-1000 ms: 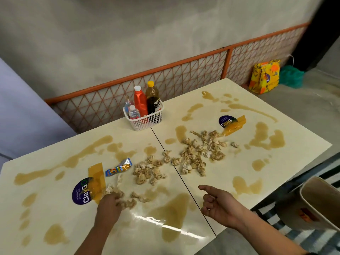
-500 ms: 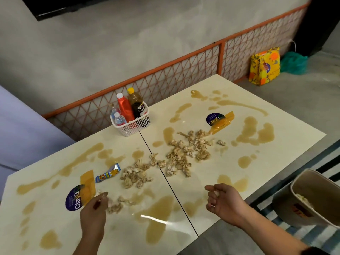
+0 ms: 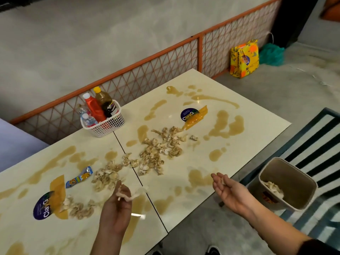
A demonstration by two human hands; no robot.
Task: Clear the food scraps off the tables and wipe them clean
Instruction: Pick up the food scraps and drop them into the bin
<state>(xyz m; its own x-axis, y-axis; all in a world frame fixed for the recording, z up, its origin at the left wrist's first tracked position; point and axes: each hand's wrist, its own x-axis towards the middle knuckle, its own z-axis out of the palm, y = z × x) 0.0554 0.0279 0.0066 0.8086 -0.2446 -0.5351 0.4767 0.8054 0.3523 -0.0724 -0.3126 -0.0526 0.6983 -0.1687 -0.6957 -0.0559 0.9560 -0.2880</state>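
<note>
Two cream tables stand edge to edge, food scraps strewn across their seam. Over the near left table, the left hand pinches a few scraps in curled fingers. The right hand lies palm up, fingers relaxed, one scrap on them, beside one bin on the right.

scraps in left hand over stained tables

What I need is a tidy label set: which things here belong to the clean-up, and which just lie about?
Job: scraps, spills, tables, bin, left hand gripping scraps, right hand held open.
Lying about: basket, bottles, yellow bag, stickers.
</note>
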